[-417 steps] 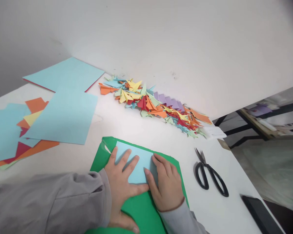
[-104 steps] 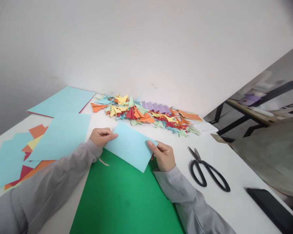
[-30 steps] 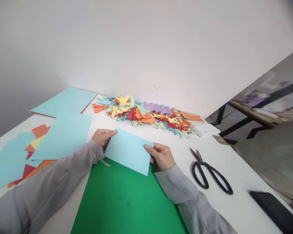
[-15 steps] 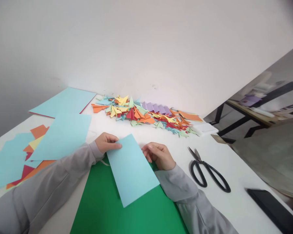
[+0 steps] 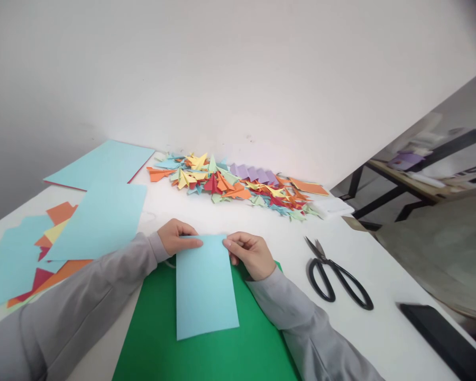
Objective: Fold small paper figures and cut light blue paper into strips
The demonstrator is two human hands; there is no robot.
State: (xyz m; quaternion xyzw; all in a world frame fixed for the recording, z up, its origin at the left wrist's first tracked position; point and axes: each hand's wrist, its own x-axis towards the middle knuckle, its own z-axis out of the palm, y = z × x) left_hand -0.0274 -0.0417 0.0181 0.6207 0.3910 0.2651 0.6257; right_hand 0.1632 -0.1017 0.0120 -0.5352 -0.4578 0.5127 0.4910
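Note:
A light blue rectangle of paper [image 5: 206, 291] is held over a green sheet [image 5: 150, 338], its long sides running toward me. My left hand [image 5: 178, 237] pinches its far left corner, thumb on top. At the far right corner, my right hand [image 5: 250, 253] grips the paper between thumb and fingers. The fingers beneath the paper are partly hidden. To the right of my right sleeve lie black-handled scissors [image 5: 337, 275], their blades slightly apart.
Along the wall lies a pile of small folded paper planes [image 5: 226, 182] in several colours. Larger light blue sheets [image 5: 103, 219] and coloured scraps [image 5: 61, 213] are on the left. A black flat object [image 5: 440, 338] rests near the right edge, and a white block [image 5: 335, 208] behind.
The light blue paper has turned from a slant to nearly straight. My right hand, beside its edge before, now holds its far right corner.

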